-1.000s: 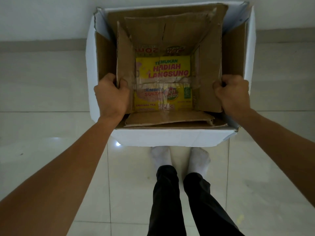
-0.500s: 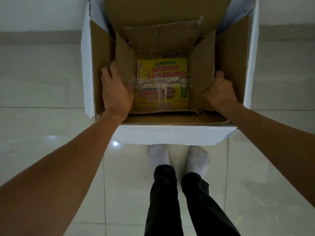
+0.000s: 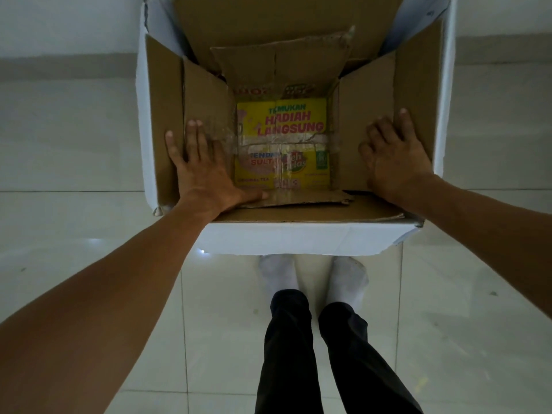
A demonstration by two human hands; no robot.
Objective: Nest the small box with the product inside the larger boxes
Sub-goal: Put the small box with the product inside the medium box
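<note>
Head view: my left hand [image 3: 203, 171] and right hand [image 3: 394, 162] now lie flat, fingers spread, gripping nothing, where moment ago both clutched brown inner box [image 3: 206, 106] flaps. Inner box sits lower inside white outer box [image 3: 298, 239], yellow tea carton [image 3: 282, 121] at bottom. I judge nesting nearly done; flaps remain to close.

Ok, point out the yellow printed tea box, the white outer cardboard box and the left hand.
Yellow printed tea box [image 3: 282, 121]: head view, its lettered top face.
White outer cardboard box [image 3: 298, 239]: head view, near white wall.
Left hand [image 3: 203, 171]: head view, back of hand.
</note>
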